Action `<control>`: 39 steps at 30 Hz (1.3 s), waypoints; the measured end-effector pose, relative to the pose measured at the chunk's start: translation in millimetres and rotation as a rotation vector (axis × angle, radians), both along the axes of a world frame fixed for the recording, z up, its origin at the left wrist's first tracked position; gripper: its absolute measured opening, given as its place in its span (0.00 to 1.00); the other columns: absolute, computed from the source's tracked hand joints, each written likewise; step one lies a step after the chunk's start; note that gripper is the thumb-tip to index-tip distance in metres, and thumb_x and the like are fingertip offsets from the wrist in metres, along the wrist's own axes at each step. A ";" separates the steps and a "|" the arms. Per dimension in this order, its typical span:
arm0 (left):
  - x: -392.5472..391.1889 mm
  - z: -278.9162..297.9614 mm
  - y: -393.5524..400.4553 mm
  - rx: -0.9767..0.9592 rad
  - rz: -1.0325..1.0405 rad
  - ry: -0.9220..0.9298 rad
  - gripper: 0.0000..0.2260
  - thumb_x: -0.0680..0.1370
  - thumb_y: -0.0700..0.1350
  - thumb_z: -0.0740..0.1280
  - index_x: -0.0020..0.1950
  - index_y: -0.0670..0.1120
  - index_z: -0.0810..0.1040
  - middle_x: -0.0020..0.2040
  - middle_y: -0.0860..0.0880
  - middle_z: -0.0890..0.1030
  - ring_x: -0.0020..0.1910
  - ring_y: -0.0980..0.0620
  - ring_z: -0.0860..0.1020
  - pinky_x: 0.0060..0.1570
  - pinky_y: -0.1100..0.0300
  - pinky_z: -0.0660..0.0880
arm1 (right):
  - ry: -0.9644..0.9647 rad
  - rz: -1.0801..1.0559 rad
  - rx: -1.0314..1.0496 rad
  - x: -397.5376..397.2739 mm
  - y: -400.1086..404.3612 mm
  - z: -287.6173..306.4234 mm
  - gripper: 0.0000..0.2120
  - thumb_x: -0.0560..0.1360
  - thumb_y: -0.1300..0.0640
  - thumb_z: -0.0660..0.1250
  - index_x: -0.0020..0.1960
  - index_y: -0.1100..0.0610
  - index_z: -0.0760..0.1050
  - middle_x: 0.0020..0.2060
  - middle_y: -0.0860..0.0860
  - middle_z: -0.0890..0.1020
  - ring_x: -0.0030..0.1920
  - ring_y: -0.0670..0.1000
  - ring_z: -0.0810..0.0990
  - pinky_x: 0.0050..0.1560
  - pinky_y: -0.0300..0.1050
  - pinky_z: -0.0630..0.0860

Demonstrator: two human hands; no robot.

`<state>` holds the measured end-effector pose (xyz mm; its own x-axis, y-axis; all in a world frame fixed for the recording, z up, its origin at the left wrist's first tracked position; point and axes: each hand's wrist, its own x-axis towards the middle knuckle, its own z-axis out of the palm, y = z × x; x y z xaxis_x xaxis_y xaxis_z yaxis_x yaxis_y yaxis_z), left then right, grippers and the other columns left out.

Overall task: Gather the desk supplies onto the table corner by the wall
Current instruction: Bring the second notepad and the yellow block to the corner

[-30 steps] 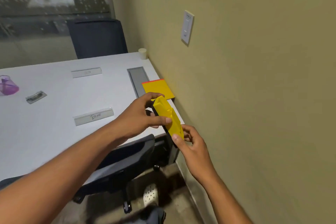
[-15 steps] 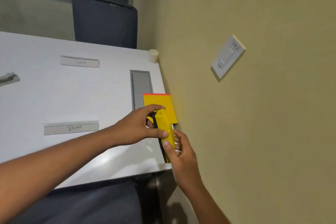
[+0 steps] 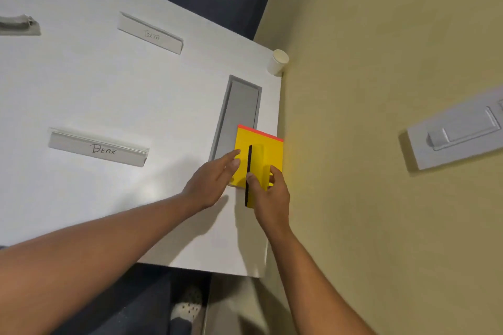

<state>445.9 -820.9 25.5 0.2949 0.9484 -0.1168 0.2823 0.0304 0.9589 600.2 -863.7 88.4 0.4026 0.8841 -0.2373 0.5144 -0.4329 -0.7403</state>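
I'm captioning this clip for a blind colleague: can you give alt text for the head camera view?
Two bare hands set a yellow stapler on a yellow notepad at the wall-side edge of a white table; the right hand grips the stapler, the left hand is open beside it. Two name cards and a paper cup also sit on the table.

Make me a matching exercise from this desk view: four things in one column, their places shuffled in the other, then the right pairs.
Things:
1. paper cup
2. yellow stapler
3. "DEAR" nameplate
4. "BETA" nameplate

Places:
A. held in the right hand, over the yellow notepad
B. far table corner by the wall
C. nearer of the two nameplates
D. farther of the two nameplates

Pairs: 1-B, 2-A, 3-C, 4-D
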 end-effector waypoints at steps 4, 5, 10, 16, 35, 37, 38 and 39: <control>13.7 -64.3 13.7 0.361 -0.212 0.522 0.29 0.85 0.62 0.52 0.80 0.48 0.71 0.79 0.43 0.72 0.78 0.40 0.70 0.72 0.38 0.71 | -0.114 0.088 -0.020 21.9 61.4 -28.5 0.34 0.75 0.48 0.74 0.78 0.54 0.66 0.73 0.53 0.73 0.72 0.55 0.72 0.70 0.50 0.71; 17.7 -76.7 15.3 0.380 -0.264 0.599 0.29 0.85 0.64 0.51 0.80 0.49 0.71 0.82 0.44 0.68 0.81 0.39 0.65 0.74 0.37 0.68 | -0.143 0.134 -0.024 26.5 77.4 -33.8 0.33 0.75 0.49 0.74 0.77 0.54 0.67 0.72 0.53 0.74 0.71 0.55 0.73 0.68 0.48 0.71; 31.0 -112.7 25.0 0.389 -0.250 0.696 0.29 0.86 0.66 0.49 0.84 0.57 0.62 0.87 0.51 0.53 0.86 0.45 0.50 0.82 0.38 0.54 | -0.414 0.410 -0.032 58.5 174.7 -49.6 0.26 0.74 0.51 0.75 0.70 0.53 0.73 0.62 0.56 0.77 0.62 0.57 0.77 0.56 0.46 0.72; 36.5 -130.5 25.4 0.434 -0.244 0.824 0.32 0.85 0.68 0.47 0.87 0.56 0.52 0.88 0.51 0.45 0.87 0.48 0.46 0.84 0.39 0.49 | -0.664 0.617 -0.102 80.0 275.3 -54.3 0.28 0.72 0.48 0.77 0.68 0.54 0.73 0.59 0.58 0.79 0.58 0.60 0.78 0.54 0.53 0.78; 36.7 -136.7 26.7 0.402 -0.214 0.778 0.32 0.85 0.68 0.46 0.87 0.58 0.48 0.87 0.51 0.42 0.87 0.49 0.44 0.84 0.39 0.50 | -0.679 0.939 -0.312 77.5 318.5 -75.0 0.39 0.75 0.42 0.75 0.80 0.50 0.62 0.76 0.54 0.70 0.73 0.59 0.71 0.67 0.54 0.72; 36.3 -137.0 26.9 0.403 -0.212 0.778 0.32 0.85 0.68 0.46 0.87 0.58 0.48 0.87 0.51 0.43 0.87 0.49 0.45 0.84 0.39 0.50 | -0.654 0.979 -0.286 72.9 318.3 -77.1 0.37 0.77 0.46 0.74 0.80 0.49 0.62 0.77 0.53 0.70 0.74 0.59 0.71 0.67 0.52 0.71; 36.4 -137.0 26.9 0.404 -0.213 0.778 0.32 0.85 0.68 0.46 0.87 0.58 0.48 0.87 0.51 0.43 0.87 0.49 0.45 0.84 0.39 0.50 | -0.662 0.994 -0.279 71.4 317.9 -79.0 0.37 0.77 0.47 0.75 0.80 0.49 0.62 0.76 0.53 0.71 0.73 0.59 0.72 0.65 0.51 0.71; 36.6 -137.1 27.0 0.406 -0.214 0.780 0.32 0.85 0.68 0.46 0.87 0.58 0.48 0.87 0.51 0.43 0.87 0.49 0.45 0.84 0.39 0.50 | -0.670 0.995 -0.275 70.9 317.8 -81.0 0.36 0.76 0.47 0.75 0.80 0.49 0.63 0.76 0.53 0.72 0.72 0.59 0.73 0.63 0.50 0.71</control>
<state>482.5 -793.9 -111.5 0.4471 0.8941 -0.0260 0.8172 -0.3964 0.4183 671.2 -546.0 7.4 -0.3044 0.8287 -0.4697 0.9525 0.2653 -0.1493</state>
